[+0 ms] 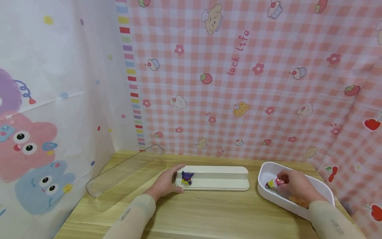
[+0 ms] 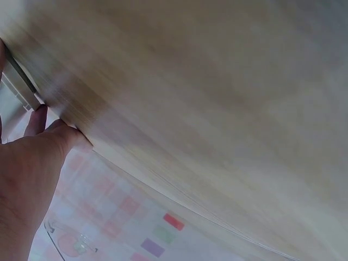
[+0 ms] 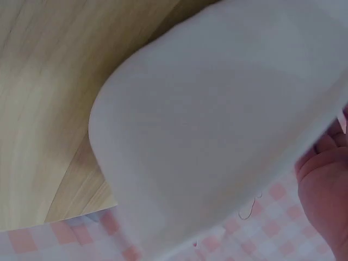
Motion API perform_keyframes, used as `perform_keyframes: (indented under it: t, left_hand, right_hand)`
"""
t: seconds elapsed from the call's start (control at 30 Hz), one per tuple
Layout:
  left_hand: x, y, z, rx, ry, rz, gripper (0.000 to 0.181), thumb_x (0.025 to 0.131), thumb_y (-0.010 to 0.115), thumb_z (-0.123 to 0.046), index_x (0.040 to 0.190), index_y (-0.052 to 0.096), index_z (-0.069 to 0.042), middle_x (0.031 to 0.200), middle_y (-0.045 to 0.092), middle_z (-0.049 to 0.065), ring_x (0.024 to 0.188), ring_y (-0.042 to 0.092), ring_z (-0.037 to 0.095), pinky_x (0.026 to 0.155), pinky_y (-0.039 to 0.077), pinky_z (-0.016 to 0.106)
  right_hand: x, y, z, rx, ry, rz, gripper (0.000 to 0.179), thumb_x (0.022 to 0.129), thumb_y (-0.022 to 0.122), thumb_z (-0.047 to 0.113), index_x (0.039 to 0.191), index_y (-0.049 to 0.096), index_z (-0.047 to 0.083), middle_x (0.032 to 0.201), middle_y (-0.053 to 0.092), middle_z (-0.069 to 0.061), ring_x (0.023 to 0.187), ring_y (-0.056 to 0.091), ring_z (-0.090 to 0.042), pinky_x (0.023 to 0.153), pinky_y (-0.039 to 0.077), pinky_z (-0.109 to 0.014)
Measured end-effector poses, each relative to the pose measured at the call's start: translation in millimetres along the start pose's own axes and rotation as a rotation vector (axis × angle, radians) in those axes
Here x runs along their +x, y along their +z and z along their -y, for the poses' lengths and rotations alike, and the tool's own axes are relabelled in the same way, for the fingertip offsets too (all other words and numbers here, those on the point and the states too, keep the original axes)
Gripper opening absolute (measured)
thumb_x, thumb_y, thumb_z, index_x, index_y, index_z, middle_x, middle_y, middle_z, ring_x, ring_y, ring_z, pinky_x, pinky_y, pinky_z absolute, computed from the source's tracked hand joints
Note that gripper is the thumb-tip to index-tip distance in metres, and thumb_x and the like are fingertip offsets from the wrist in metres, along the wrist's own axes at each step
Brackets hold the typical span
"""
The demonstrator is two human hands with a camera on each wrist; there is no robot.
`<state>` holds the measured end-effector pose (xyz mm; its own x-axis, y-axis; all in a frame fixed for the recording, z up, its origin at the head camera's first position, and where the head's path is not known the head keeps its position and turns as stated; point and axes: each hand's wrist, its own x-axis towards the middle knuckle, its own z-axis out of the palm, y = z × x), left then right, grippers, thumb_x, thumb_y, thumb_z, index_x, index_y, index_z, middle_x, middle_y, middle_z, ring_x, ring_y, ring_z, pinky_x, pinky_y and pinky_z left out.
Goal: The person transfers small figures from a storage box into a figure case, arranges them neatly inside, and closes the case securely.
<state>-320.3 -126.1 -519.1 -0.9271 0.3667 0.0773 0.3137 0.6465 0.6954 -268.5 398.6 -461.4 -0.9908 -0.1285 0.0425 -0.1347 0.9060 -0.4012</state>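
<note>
My left hand [image 1: 165, 182] holds the left end of a long cream display base [image 1: 215, 184], thumb at the front edge and fingers at the back. On that end stands a small dark purple figurine [image 1: 187, 178] with some yellow on it. My right hand [image 1: 298, 186] reaches into a white bin [image 1: 262, 191] and pinches a small figurine [image 1: 279, 181] with red and pink colouring. Close beside it in the bin is a yellow-and-pink figurine [image 1: 270, 184]. An orange-brown piece [image 1: 298, 201] lies under the hand, partly hidden. In the right wrist view, the bin's outer wall [image 3: 206, 125] covers the fingertips.
A clear, long cover [image 1: 125, 171] with rounded ends sits on the wooden table [image 1: 203, 215] at the left. Patterned cloths hang around the table: a pink checked one [image 1: 226, 93] behind and a white cartoon one [image 1: 68, 126] at the left.
</note>
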Motion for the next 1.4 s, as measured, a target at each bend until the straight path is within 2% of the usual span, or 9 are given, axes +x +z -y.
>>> perform_keyframes:
  t: [0.13,0.3,0.47,0.63,0.8,0.9,1.07,1.3,1.4]
  left_hand:
    - [-0.2,0.0,0.0,0.014,0.007,0.003,0.102,0.075,0.099,-0.017,0.162,0.046,-0.020,0.158,0.057,0.020,0.147,0.053,0.043,0.125,0.039,0.062]
    - [0.6,0.3,-0.5,0.016,0.002,-0.001,0.102,0.074,0.100,-0.018,0.161,0.047,-0.022,0.156,0.059,0.020,0.146,0.054,0.043,0.125,0.040,0.060]
    - [0.9,0.8,-0.3,0.014,-0.004,-0.003,0.102,0.074,0.100,-0.016,0.161,0.047,-0.022,0.156,0.059,0.019,0.146,0.054,0.042,0.125,0.040,0.059]
    - [0.2,0.3,-0.4,0.016,0.001,-0.006,0.101,0.074,0.100,-0.016,0.161,0.047,-0.022,0.156,0.059,0.019,0.145,0.055,0.042,0.124,0.041,0.060]
    - [-1.1,-0.2,-0.9,0.008,0.001,-0.003,0.101,0.075,0.099,-0.017,0.161,0.047,-0.021,0.157,0.058,0.019,0.146,0.054,0.042,0.125,0.040,0.060]
    - [-1.0,-0.2,-1.2,0.009,0.000,-0.002,0.101,0.075,0.099,-0.017,0.161,0.047,-0.021,0.158,0.057,0.018,0.147,0.053,0.040,0.125,0.040,0.059]
    - [-0.9,0.7,-1.0,0.009,0.000,-0.009,0.101,0.075,0.099,-0.017,0.161,0.047,-0.022,0.157,0.059,0.017,0.146,0.054,0.040,0.125,0.041,0.058]
    - [-1.5,0.8,-1.2,-0.002,-0.001,-0.008,0.101,0.074,0.100,-0.017,0.160,0.048,-0.023,0.157,0.059,0.017,0.146,0.055,0.041,0.124,0.041,0.059]
    - [-1.1,0.8,-0.2,-0.002,-0.003,-0.003,0.101,0.075,0.099,-0.017,0.161,0.047,-0.023,0.158,0.058,0.016,0.147,0.054,0.040,0.125,0.041,0.059]
  right_hand:
    - [-1.7,-5,5,0.023,-0.019,-0.015,0.023,0.086,0.083,-0.001,0.109,0.078,0.001,0.097,0.077,-0.007,0.089,0.069,-0.019,0.071,0.056,-0.027]
    - [-1.0,-5,16,0.013,-0.140,-0.055,0.024,0.084,0.083,-0.006,0.106,0.081,0.002,0.099,0.080,-0.010,0.088,0.072,-0.018,0.071,0.059,-0.026]
    - [-2.4,5,21,0.049,-0.202,-0.068,0.021,0.081,0.091,0.006,0.099,0.082,0.008,0.095,0.078,-0.001,0.082,0.064,0.000,0.071,0.057,-0.023]
    - [-5.4,13,23,0.147,-0.146,-0.098,0.025,0.082,0.091,0.006,0.104,0.080,0.004,0.098,0.079,-0.004,0.084,0.064,0.005,0.073,0.057,-0.018]
    - [-6.5,15,23,0.195,-0.079,-0.111,0.049,0.082,0.089,0.003,0.125,0.069,-0.009,0.108,0.079,-0.016,0.096,0.074,-0.013,0.078,0.059,-0.017]
    - [-7.2,15,23,0.172,-0.030,-0.116,0.049,0.083,0.091,0.010,0.124,0.069,-0.008,0.108,0.079,-0.017,0.098,0.075,-0.025,0.077,0.059,-0.022]
    - [-9.5,14,27,0.055,0.036,-0.138,0.040,0.084,0.092,0.028,0.111,0.075,0.003,0.102,0.077,-0.010,0.096,0.071,-0.025,0.079,0.056,-0.036]
    - [-12.6,13,35,0.007,0.006,-0.177,0.038,0.085,0.090,0.022,0.114,0.075,0.002,0.105,0.078,-0.015,0.098,0.071,-0.032,0.083,0.058,-0.050]
    - [-13.9,13,36,0.006,0.033,-0.172,0.041,0.087,0.089,0.024,0.118,0.074,0.003,0.110,0.078,-0.018,0.104,0.072,-0.038,0.087,0.057,-0.057]
